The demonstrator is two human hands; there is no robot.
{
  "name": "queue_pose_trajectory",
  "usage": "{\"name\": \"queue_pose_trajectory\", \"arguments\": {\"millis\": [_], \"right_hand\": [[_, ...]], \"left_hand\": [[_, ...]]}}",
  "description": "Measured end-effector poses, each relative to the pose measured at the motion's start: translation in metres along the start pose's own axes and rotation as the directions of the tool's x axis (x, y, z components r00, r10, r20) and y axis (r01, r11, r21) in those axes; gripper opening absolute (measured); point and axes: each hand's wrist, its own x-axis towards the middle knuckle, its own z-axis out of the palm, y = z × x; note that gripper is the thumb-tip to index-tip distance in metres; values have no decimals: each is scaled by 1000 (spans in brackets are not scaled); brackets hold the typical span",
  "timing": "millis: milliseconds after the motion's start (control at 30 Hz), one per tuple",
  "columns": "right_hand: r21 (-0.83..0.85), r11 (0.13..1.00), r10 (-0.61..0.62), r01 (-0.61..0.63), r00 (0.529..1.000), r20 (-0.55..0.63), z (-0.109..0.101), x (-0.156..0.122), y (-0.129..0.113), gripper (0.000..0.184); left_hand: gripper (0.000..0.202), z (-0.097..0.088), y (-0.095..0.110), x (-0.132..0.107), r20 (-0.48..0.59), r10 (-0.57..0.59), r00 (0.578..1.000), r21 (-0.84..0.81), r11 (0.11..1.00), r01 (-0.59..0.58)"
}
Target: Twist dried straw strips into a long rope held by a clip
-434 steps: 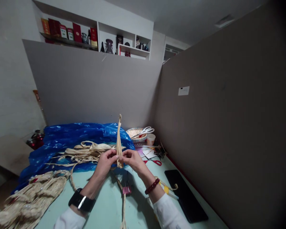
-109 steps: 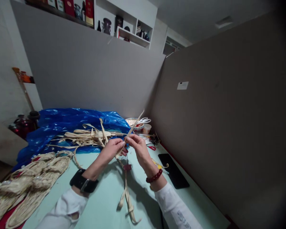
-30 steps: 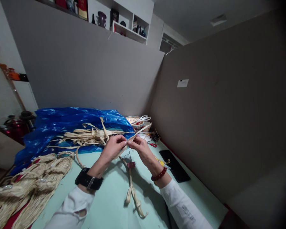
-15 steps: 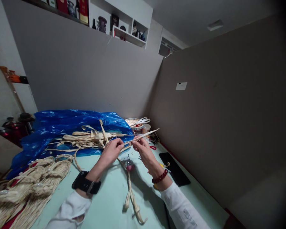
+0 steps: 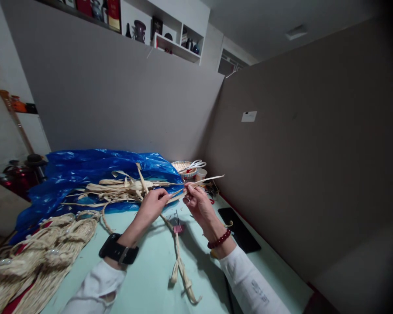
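Note:
My left hand, a black watch on its wrist, pinches the near end of a pale dried husk strip. On the right, my right hand has thumb and fingers closed on the same strip, whose thin tip sticks out beyond it. A red bead bracelet circles that wrist. Below the hands, a pink binder clip grips a husk cord with loose ends pointing toward me. Behind my left hand lies a heap of husk strips on a blue plastic sheet.
Woven straw slippers with red parts fill the table's left side. At the back corner, a small basket stands with white-handled scissors and a paper cup. A flat black object lies right of my arm, near the grey partition.
My right hand has turned slightly, its fingers curling more, and slid a little right along the strip. The strip's tip has moved right. My left hand stays nearly in place.

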Motion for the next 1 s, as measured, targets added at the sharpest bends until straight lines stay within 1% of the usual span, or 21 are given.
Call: {"name": "queue_pose_trajectory", "arguments": {"millis": [133,333,433,533,600,700,900,1000], "right_hand": [[56,998,-4,6,999,-36,-2,1,1,16],[168,986,14,-3,998,-65,-7,5,2,17],[185,983,1,14,997,-79,-10,7,3,17],[173,985,-8,22,997,-81,-12,8,4,19],[159,987,-11,23,997,-78,-13,8,5,21],[137,990,-31,43,996,-87,-14,7,4,21],[-40,997,-70,67,995,-71,-14,6,2,24],[-95,993,-75,66,993,-94,-10,7,5,28]], "left_hand": [[23,2,-1,-1,1,-9,1000,-50,999,9],[20,1,-2,0,32,-18,999,-141,990,22],[21,0,-4,1,29,-30,999,-182,983,35],[22,0,-2,0,55,-41,998,-199,979,52],[23,0,1,-2,102,-43,994,-206,976,63],[23,-1,5,-4,204,-29,978,-190,979,68],[18,0,1,-3,368,19,929,-22,1000,-12],[16,1,-1,-5,440,24,897,34,998,-43]]}}
